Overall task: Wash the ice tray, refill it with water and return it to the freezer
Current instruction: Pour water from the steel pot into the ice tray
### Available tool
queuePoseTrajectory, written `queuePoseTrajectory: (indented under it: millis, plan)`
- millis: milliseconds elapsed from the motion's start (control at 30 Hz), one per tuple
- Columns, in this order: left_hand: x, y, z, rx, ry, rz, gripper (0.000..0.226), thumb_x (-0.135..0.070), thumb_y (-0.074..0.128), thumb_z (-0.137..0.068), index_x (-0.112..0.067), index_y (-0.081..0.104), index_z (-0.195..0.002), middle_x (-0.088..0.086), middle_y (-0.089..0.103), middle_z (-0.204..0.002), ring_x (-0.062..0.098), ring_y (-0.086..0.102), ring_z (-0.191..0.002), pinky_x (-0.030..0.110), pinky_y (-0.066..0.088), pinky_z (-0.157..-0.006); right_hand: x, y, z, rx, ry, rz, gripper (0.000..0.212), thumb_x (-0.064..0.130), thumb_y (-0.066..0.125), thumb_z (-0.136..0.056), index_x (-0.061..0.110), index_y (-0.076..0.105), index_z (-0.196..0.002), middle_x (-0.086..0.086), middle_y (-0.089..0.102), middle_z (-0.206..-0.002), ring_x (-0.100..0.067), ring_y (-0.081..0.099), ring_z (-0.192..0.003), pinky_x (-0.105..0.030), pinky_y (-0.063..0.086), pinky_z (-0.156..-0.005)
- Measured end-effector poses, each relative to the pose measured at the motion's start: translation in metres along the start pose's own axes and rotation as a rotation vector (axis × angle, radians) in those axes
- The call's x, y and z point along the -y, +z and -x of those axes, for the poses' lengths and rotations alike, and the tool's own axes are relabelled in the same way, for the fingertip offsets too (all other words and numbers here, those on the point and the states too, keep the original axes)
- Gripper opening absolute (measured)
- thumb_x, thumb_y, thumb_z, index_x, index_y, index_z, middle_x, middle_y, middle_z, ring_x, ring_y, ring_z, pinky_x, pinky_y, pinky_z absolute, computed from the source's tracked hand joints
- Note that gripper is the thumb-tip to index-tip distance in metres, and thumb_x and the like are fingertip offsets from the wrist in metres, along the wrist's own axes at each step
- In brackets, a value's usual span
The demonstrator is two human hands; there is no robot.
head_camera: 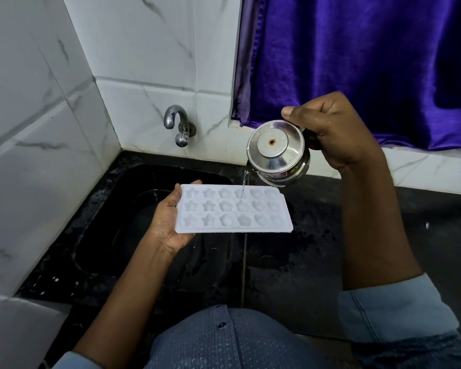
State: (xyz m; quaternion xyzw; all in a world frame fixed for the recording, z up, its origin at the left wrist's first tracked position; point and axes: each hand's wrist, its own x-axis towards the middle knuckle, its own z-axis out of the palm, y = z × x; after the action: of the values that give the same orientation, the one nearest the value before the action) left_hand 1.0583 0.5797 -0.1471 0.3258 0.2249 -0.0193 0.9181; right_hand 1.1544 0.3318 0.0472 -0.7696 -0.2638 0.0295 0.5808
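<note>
Left hand: your left hand (168,222) grips the tray (233,212) by its short left end.
Tray: held about level above the sink's (112,235) right rim and the wet desk (330,235).
Right hand: your right hand (338,131) is closed round a steel pot (277,153), tipped toward the tray.
Water: a thin stream (243,179) falls into the middle cells of the far rows.
Tap: no water shows at the tap (175,118).
Done: washing looks finished and the refill is under way. Which cells are full is unclear.
Left: fill the rest, then carry it level to the freezer, which is out of view.
</note>
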Motion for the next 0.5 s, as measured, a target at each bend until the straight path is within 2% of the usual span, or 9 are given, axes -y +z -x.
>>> queuePoseTrajectory:
  millis: [200,333,433,500]
  plan:
    - [0.0018,0.0002,-0.0003,0.015,-0.003,0.002,0.046,-0.048,0.044,-0.110,-0.015,0.072,-0.125,0.016,0.075,-0.128,0.034,0.078,-0.105,0.054,0.056,-0.087,0.0022,0.0060,-0.0040,0.020,-0.018,0.002,0.059,0.025,0.074,-0.095,-0.025,0.051,-0.075,-0.042,0.034,-0.064,-0.030,0.027,-0.055,-0.042,0.022,-0.056]
    - [0.0019,0.0016,-0.0013,0.027,-0.009,-0.006,0.047,-0.049,0.044,-0.109,-0.015,0.070,-0.129,0.016,0.074,-0.130,0.035,0.076,-0.109,0.053,0.063,-0.082,-0.0001,0.0085,-0.0074,0.029,-0.020,-0.001,0.059,0.025,0.074,-0.095,-0.025,0.051,-0.075,-0.036,0.033,-0.060,-0.022,0.028,-0.052,-0.029,0.026,-0.051]
    - [0.0024,0.0031,-0.0013,0.029,-0.012,-0.005,0.047,-0.049,0.044,-0.110,-0.014,0.069,-0.130,0.016,0.074,-0.130,0.036,0.076,-0.111,0.056,0.059,-0.086,-0.0028,0.0094,-0.0089,0.029,-0.014,0.004,0.057,0.025,0.074,-0.095,-0.024,0.053,-0.075,-0.025,0.039,-0.061,-0.020,0.032,-0.050,-0.026,0.031,-0.050]
    - [0.0026,0.0037,-0.0011,0.029,-0.012,-0.009,0.047,-0.049,0.043,-0.110,-0.015,0.069,-0.131,0.016,0.074,-0.130,0.035,0.076,-0.110,0.055,0.058,-0.086,-0.0035,0.0100,-0.0093,0.026,-0.016,0.009,0.058,0.025,0.074,-0.095,-0.024,0.052,-0.075,-0.026,0.038,-0.061,-0.020,0.031,-0.050,-0.026,0.031,-0.050]
